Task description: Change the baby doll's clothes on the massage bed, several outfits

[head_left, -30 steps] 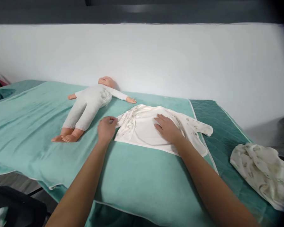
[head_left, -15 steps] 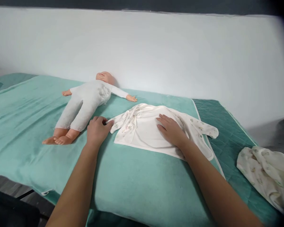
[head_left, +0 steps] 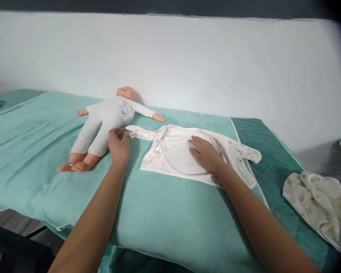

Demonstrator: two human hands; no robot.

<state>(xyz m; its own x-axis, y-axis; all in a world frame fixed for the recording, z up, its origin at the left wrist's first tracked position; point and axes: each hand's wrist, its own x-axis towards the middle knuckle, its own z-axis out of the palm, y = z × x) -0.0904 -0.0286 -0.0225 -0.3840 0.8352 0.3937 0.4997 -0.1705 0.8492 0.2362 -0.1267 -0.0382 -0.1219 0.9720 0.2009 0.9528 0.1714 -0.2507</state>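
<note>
A white long-sleeved baby shirt [head_left: 182, 151] with small printed motifs lies spread on the green cover. My left hand [head_left: 119, 147] is closed in a pinch at the cuff of its left sleeve; the fingertips are partly hidden. My right hand [head_left: 206, 152] rests flat on the middle of the shirt, fingers stretched out. Just beyond my left hand, a baby doll [head_left: 109, 113] with a white cloth body lies on its back, arms spread. The shirt's other sleeve reaches out to the right, over the cover's edge.
A crumpled white printed cloth [head_left: 318, 204] lies at the right on a darker green quilted pad [head_left: 275, 159]. Behind the bed runs a white wall [head_left: 170, 60]. A dark object [head_left: 17, 250] stands at the lower left, beside the bed's edge.
My left hand has moved up and away from me, and the left sleeve now stretches straighter and farther back. My right hand stays on the shirt. The view has shifted slightly.
</note>
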